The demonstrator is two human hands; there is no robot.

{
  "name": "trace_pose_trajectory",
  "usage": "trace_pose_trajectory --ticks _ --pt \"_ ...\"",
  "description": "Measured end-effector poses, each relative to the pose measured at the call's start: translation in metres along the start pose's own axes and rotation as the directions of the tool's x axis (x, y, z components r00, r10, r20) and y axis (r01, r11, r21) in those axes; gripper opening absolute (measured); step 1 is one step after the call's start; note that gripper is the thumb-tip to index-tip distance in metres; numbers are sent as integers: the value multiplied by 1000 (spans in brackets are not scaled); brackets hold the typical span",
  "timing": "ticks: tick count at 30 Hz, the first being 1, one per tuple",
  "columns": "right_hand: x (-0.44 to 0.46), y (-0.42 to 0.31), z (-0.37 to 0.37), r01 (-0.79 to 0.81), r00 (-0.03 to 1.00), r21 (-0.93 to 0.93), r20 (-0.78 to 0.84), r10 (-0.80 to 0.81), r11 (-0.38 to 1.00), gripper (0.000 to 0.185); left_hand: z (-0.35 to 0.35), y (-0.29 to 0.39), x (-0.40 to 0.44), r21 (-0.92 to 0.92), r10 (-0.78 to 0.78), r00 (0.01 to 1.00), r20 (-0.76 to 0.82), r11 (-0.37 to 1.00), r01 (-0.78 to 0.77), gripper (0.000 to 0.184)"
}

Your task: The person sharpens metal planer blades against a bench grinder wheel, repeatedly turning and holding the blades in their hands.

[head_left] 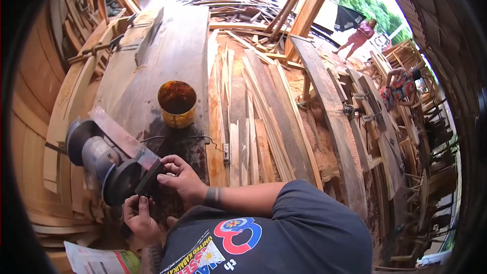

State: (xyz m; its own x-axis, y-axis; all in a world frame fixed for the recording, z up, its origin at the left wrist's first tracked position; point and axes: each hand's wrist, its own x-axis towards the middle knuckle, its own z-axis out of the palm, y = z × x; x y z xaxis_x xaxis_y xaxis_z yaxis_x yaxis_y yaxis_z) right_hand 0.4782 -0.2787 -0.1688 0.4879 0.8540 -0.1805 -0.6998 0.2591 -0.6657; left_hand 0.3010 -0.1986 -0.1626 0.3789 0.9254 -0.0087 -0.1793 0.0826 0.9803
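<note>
A bench grinder (101, 155) with two dark wheels stands at the left of the work surface, a long pinkish flat strip (122, 134) beside it. Between my hands is a dark flat bar (150, 176), tilted and close against the near wheel (122, 182); whether it touches the wheel I cannot tell. My right hand (180, 178) pinches its upper end between thumb and fingers. At its lower end, my left hand (142, 217) has its fingers closed on the bar. Behind the grinder sits an open yellow can (177, 116) with a stained, dark inside.
A thin cable (190, 137) runs over the dark-stained plank (177, 61) to a small white socket (226, 152). Long wood strips (258, 106) lie to the right. A printed sack (99, 260) is at lower left. Two people (361, 35) are farther off.
</note>
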Motion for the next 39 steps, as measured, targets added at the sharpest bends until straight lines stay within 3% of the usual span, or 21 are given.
trace_pose_trajectory --ticks 4,7,8,10,11,12,14,16,17,20,22,23,24,25,26,27,28,29,30,31,39 --pt "9 -35 -10 29 995 56 -98 -24 998 45 43 -10 2 -183 -14 995 99 983 32 14" --pt "30 -66 -14 98 980 -71 -168 -108 993 49 68 16 -1 -121 -58 972 228 989 87 16" --pt "37 -86 -14 184 968 -203 -131 -212 962 48 72 28 -2 -84 -71 963 259 992 96 17" --pt "80 -116 -36 478 830 -620 89 -550 622 42 59 23 0 -36 -95 939 329 993 113 15" --pt "106 -133 -55 444 871 -624 131 -474 643 43 50 19 -1 -21 -62 939 339 997 73 14" --pt "141 -146 -76 530 833 -610 246 -495 589 42 39 22 -5 -8 -82 936 341 996 90 13" --pt "166 -174 -71 522 814 -738 282 -507 427 41 12 14 -14 88 -67 954 292 995 43 11" --pt "187 -194 -68 410 796 -912 356 -488 2 41 -15 4 -24 231 -32 976 216 973 -19 9" --pt "208 -193 -78 386 803 -920 371 -466 -67 42 -31 -3 -31 303 -12 982 187 952 -47 8" --pt "255 -174 -108 269 900 -945 316 -302 -185 39 -81 -31 -55 346 -84 996 35 936 67 8" --pt "274 -153 -115 77 972 -989 103 -210 -129 38 -106 -32 -75 397 -177 983 -40 900 178 9" --pt "296 -138 -135 99 959 -924 188 -212 -369 31 -123 -43 -87 463 -132 990 -41 876 136 9" --pt "289 -139 -124 112 981 -850 176 -77 -514 28 -147 -60 -99 523 -82 996 -24 848 82 9" --pt "304 -127 -134 75 994 -838 107 -27 -541 26 -178 -82 -114 539 -252 963 -96 801 263 10" --pt "298 -124 -124 50 999 -808 39 32 -587 25 -209 -106 -130 530 -295 949 -110 791 307 13" --pt "369 -77 -214 33 999 -835 38 4 -550 24 -226 -123 -144 604 -283 954 -101 744 284 11" --pt "382 -68 -214 53 997 -820 12 77 -570 23 -254 -138 -165 677 -269 958 -102 687 265 8" --pt "382 -63 -217 85 987 -807 -11 159 -584 23 -313 -173 -180 748 -220 969 109 661 66 17" --pt "355 -76 -180 98 981 -800 -24 193 -592 22 -229 -75 -188 813 -572 809 -136 402 421 43" --pt "354 -74 -174 101 976 -796 -38 216 -597 24 -219 -77 -192 807 -617 766 -182 351 475 43" --pt "344 -65 -166 38 939 -805 -173 296 -592 29 -184 -127 -125 788 -651 742 -162 367 494 41"
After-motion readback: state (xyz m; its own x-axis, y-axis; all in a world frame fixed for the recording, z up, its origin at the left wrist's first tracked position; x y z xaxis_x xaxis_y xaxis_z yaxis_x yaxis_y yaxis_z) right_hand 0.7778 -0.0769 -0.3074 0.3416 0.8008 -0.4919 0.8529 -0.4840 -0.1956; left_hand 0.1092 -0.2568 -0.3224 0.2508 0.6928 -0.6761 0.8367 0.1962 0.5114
